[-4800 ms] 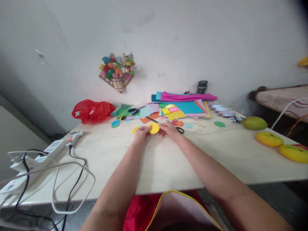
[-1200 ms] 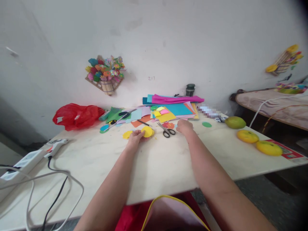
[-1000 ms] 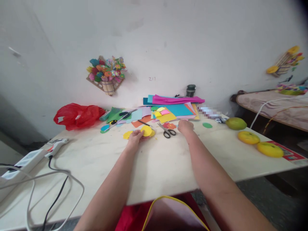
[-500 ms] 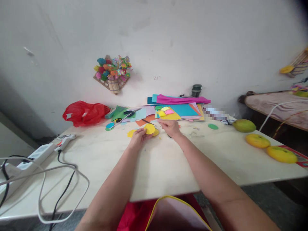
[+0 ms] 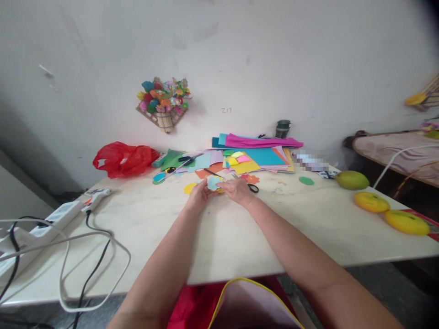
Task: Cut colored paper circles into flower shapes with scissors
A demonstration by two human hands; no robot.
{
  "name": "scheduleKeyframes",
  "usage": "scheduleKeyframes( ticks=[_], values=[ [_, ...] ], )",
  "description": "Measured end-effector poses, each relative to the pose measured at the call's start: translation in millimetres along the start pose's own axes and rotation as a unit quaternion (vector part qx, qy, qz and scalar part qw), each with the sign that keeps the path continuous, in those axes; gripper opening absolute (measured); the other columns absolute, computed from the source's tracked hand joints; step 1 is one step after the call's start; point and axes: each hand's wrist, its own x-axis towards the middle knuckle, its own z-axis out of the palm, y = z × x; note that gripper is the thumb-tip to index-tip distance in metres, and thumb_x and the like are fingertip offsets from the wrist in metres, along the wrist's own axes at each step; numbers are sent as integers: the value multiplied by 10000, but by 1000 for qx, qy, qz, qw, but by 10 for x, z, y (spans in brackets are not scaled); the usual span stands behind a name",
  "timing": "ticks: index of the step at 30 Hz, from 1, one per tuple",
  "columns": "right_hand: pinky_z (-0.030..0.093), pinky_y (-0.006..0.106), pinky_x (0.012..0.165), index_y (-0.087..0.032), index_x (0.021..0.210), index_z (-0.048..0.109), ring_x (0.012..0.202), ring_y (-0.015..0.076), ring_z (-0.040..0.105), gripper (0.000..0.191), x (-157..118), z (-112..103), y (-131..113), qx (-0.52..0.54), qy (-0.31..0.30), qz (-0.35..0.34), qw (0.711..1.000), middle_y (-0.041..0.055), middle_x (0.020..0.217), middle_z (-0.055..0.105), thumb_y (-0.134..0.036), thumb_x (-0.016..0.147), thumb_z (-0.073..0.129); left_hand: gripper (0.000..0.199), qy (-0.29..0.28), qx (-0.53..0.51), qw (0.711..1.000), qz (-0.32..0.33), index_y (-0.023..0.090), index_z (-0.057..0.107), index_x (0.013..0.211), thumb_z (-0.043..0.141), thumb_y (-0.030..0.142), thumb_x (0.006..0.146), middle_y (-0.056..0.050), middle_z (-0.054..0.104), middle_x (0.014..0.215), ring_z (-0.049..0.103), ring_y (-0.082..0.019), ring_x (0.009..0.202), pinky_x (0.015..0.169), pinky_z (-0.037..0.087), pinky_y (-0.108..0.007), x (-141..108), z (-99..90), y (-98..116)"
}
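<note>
A light blue flower-shaped paper piece (image 5: 214, 183) lies over yellow paper between my hands. My left hand (image 5: 202, 192) grips these papers from the left, fingers closed on their edge. The fingertips of my right hand (image 5: 237, 189) pinch the right edge of the blue piece. Yellow paper (image 5: 189, 188) rests on the table left of my left hand. Just beyond my right hand are an orange-red paper flower (image 5: 250, 178) and black-handled scissors (image 5: 253, 188), partly hidden by the hand.
Coloured sheets (image 5: 265, 156) and a second pair of scissors (image 5: 189, 160) lie at the back. A red plastic bag (image 5: 125, 160) stands back left, a power strip (image 5: 58, 221) with cables at left. Mango-like fruits (image 5: 370, 201) sit at right.
The light blue flower-shaped piece now covers the yellow circle in my left hand. My right hand has moved left and down onto it, uncovering the orange-red flower and scissors handle.
</note>
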Motion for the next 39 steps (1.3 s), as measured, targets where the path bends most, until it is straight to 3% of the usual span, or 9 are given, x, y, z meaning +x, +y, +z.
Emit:
scheduleKeyframes(
  ticks=[4,7,10,13,16,28,32,35,39],
  values=[
    [402,284,679,-235,1046,711,761,201,630,324,4,30,-2,52,24,27,998,73,850,726,-191,835,469,260,-8,64,998,24,106,632,685,799,265,564,-49,667,684,632,-152,627,615,544,-269,5,-19,-27],
    [436,291,702,-193,1076,695,760,202,629,367,27,64,28,147,79,126,978,83,850,722,-158,780,481,323,-1,80,996,31,108,632,684,822,309,518,-41,662,690,622,-144,628,610,537,-269,25,-39,-47],
    [462,266,621,-171,991,696,650,166,609,299,59,87,55,319,83,225,917,47,729,689,-231,793,480,332,5,92,995,33,121,611,652,827,325,504,-34,657,679,619,-147,629,619,532,-283,36,-46,-57],
    [430,222,476,-157,810,667,549,128,557,259,79,87,41,467,39,275,839,16,663,627,-379,774,537,321,-7,111,993,32,130,611,654,820,333,520,-33,666,690,627,-152,639,620,527,-284,40,-53,-66],
    [371,200,405,-156,705,627,500,108,493,307,80,91,-3,511,5,297,807,-3,590,562,-461,726,590,314,-21,133,991,27,130,631,690,811,338,539,-44,681,710,639,-160,653,624,525,-281,40,-65,-76],
    [366,226,423,-171,566,557,469,100,430,271,84,190,-15,521,34,336,784,-22,523,506,-419,610,657,302,-39,123,992,15,112,644,765,778,335,613,-75,697,745,660,-186,679,605,542,-279,0,-19,-64],
    [341,230,415,-168,556,558,439,93,399,258,93,180,-19,518,45,345,782,-34,480,473,-402,597,658,391,-8,69,997,-31,86,629,777,542,465,821,-124,692,710,670,-207,641,544,548,-300,-28,54,3],
    [325,232,411,-170,539,545,412,89,389,245,96,183,-22,521,46,348,778,-46,452,450,-378,603,658,486,1,59,996,-66,86,610,741,407,505,877,-141,684,675,674,-213,627,516,544,-295,-38,87,38],
    [308,233,411,-169,521,530,392,84,370,255,93,186,-25,522,46,343,780,-54,426,426,-370,616,655,437,-5,73,996,-60,91,605,737,494,501,840,-140,684,666,675,-220,607,520,547,-300,-44,76,24]
  ],
)
